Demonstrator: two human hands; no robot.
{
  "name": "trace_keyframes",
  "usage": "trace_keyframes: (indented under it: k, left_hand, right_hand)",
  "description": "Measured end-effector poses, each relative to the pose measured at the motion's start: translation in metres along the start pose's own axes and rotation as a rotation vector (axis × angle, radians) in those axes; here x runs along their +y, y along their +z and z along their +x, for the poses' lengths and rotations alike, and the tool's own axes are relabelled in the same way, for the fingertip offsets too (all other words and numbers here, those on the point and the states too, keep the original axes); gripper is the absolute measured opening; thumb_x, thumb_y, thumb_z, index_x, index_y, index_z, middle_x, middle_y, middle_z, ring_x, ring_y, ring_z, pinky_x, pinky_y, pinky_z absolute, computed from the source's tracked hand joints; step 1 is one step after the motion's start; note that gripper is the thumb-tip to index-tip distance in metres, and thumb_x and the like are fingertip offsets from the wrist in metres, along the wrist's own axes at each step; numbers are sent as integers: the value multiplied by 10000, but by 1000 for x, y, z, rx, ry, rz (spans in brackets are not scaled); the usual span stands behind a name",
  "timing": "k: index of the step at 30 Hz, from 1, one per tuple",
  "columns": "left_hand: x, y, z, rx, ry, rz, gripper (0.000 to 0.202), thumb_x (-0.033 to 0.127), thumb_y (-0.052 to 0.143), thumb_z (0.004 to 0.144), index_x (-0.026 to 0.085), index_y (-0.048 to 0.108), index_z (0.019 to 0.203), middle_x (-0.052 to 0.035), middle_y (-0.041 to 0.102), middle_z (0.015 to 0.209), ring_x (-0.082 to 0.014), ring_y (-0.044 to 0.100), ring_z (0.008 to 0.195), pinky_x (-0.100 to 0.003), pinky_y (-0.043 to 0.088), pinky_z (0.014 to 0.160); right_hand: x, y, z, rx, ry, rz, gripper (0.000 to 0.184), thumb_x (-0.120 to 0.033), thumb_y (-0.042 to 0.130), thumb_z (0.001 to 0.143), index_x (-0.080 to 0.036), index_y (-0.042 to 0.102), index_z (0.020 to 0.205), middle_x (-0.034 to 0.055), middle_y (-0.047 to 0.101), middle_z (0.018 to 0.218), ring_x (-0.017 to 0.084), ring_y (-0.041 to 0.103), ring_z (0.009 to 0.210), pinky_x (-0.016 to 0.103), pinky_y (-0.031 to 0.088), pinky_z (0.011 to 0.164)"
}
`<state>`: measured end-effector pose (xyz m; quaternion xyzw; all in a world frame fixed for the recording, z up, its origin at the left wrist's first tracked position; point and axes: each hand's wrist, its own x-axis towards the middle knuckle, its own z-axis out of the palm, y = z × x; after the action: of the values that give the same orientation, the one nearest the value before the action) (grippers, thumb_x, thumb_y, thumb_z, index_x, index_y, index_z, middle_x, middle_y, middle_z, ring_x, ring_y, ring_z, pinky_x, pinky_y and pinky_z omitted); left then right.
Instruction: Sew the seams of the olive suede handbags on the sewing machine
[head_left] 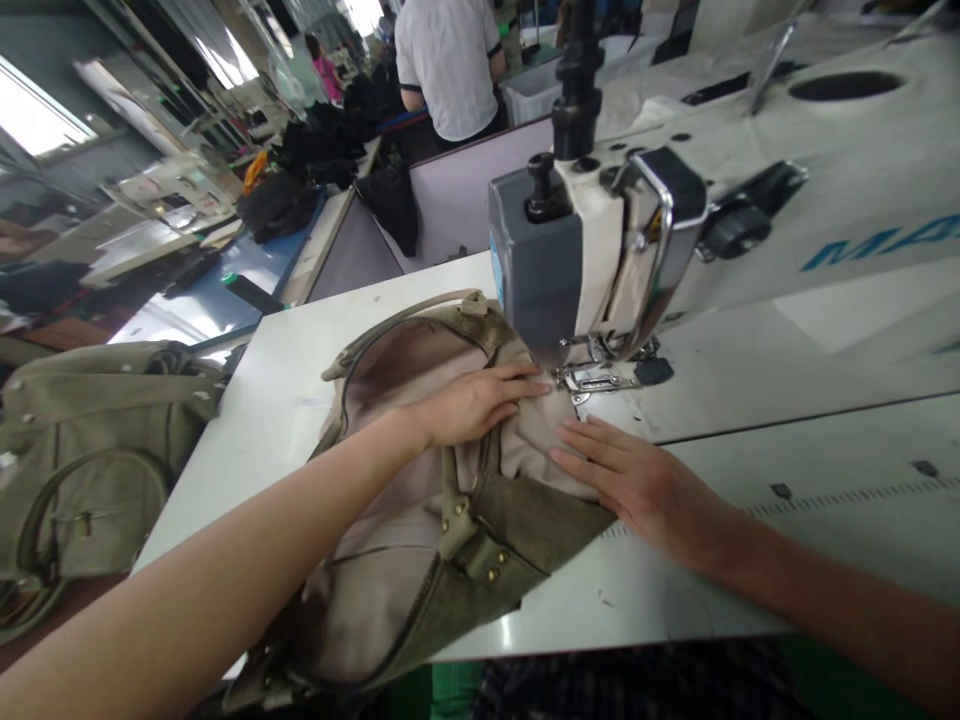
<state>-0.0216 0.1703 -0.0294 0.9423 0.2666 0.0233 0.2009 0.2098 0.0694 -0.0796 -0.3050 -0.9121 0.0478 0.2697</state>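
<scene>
An olive-green handbag [555, 525] lies unzipped on the white sewing table, its beige lining [382, 535] showing. Part of that lining reaches under the presser foot [600, 383] of the sewing machine [536, 255]. My left hand [480, 400] rests flat on the lining with fingers stretched toward the foot. On the lining's right edge, just in front of the foot, lies my right hand [626, 470], its fingers extended. The bag's handle and brass rivets show below my left hand. The needle tip is too small to make out.
More olive bags [97, 430] are piled at the left, beside the table [277, 385]. Behind a partition stands a person in a white shirt [450, 65], near a white bin [532, 95]. Another sewing machine [176, 185] and dark cloth [277, 205] sit at the back left.
</scene>
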Motion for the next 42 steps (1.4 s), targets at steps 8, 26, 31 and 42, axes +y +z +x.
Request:
trace_keyframes:
  k: [8,26,31,42]
  left_hand:
    - [143,3,-55,-106,-61,201,580,651,445,859,131,649,704,-55,629,626,-210,639,700,-463,283,1128]
    - [155,44,-49,194,-30,412,464,308,373,958,165,381,1399,-37,355,1491,-189,249,1395,-485,-78,1172]
    - [126,20,-43,-9,39,376,335,373,405,948,116,593,1049,-66,637,978,-210,514,1172,-396,87,1190]
    - [148,41,-107,-175,-62,370,990,727,515,762,44,282,1440,-145,328,1488,-261,247,1387,-417,-59,1182]
  right_hand:
    - [-26,-15,-7,71,-84,195,295,-99,364,970,-85,654,1022,137,701,988,199,654,967,360,543,904]
    - [-68,-11,-40,94,48,277,237,-88,400,946,-116,633,917,107,665,876,202,624,825,323,557,737]
    - [-67,-14,-41,53,35,280,265,-92,395,945,-116,657,977,109,685,914,197,642,889,320,560,820]
    - [-73,-19,-61,-77,52,291,387,6,343,890,-68,617,1152,164,629,1131,211,553,1138,342,499,975]
